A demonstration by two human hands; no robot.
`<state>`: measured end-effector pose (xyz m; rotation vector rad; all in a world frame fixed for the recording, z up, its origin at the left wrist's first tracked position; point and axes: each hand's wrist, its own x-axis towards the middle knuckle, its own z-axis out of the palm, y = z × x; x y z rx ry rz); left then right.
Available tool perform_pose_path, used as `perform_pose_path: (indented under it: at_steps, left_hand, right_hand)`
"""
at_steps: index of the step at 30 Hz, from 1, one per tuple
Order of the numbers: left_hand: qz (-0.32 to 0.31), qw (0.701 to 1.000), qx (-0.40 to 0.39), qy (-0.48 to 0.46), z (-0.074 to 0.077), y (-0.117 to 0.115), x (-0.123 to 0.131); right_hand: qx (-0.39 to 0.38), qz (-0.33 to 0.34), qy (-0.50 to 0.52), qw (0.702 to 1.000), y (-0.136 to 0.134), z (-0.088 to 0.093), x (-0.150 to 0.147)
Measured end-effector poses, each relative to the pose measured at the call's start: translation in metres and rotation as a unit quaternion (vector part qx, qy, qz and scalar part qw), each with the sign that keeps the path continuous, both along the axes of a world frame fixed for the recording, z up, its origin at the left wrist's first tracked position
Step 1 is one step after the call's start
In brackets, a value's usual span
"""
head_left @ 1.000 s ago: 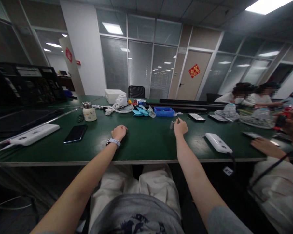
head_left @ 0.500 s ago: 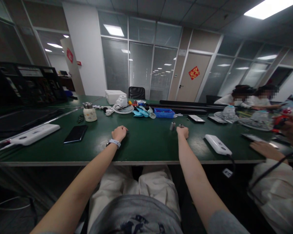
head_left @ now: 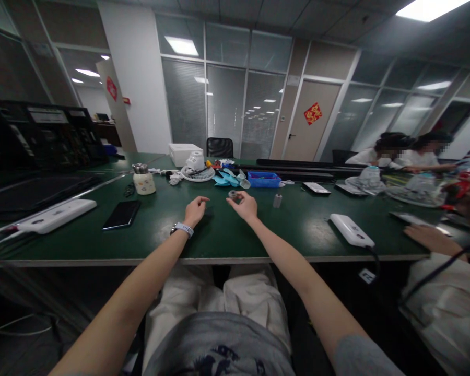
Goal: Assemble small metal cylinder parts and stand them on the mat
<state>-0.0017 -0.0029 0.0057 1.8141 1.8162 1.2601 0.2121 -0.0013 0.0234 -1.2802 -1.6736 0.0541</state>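
Note:
My right hand [head_left: 246,207] pinches a small grey metal cylinder [head_left: 232,194] with a round opening on top, held just above the green table near the middle. A similar metal cylinder [head_left: 277,200] stands upright on the table to the right of that hand. My left hand [head_left: 196,210] is to the left of the held cylinder, apart from it, with a finger stretched out toward the right and nothing visible in it. A watch with a light strap is on my left wrist.
A phone [head_left: 121,215], a white power strip [head_left: 58,215] and a cream bottle [head_left: 144,181] are on the left. Behind lie fan parts [head_left: 198,174], light-blue blades [head_left: 227,178] and a blue tray [head_left: 263,180]. At right are another white device [head_left: 350,230] and a co-worker's hand [head_left: 426,238].
My right hand has moved left from beside the standing cylinder, carrying the other cylinder to the middle. My left hand has stayed nearly in place, its finger now more stretched out.

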Motion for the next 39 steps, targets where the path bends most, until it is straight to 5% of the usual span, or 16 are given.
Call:
perform_pose_path:
  at_steps: [3,7,20,23,29,34,39]
  left_hand:
    - [-0.071,0.994,0.078,-0.016,0.001,-0.001,0.005]
    - [-0.121,0.981,0.15,0.038,0.005,-0.005,0.01]
    - [-0.095,0.963,0.24,0.084,0.007,-0.011,0.014]
    - [-0.045,0.964,0.254,0.06,0.008,-0.01,0.012]
    - [0.064,0.983,0.144,0.096,-0.003,0.004,-0.003]
    - [0.003,0.991,-0.021,0.134,-0.013,0.012,-0.008]
    - [-0.022,0.99,-0.021,0.136,-0.015,0.012,-0.009]
  right_hand:
    - [-0.03,0.053,-0.037,0.997,-0.009,-0.009,-0.035]
    - [-0.031,0.081,-0.086,0.993,-0.015,-0.015,-0.046]
    - [-0.015,0.063,-0.118,0.991,-0.021,-0.016,-0.04]
    - [-0.02,0.066,-0.092,0.993,-0.021,-0.016,-0.039]
    - [-0.071,0.042,-0.039,0.996,-0.021,-0.016,-0.033]
    - [-0.108,0.046,0.045,0.992,-0.013,-0.016,-0.028]
    - [-0.17,0.113,0.227,0.952,-0.001,-0.019,-0.026]
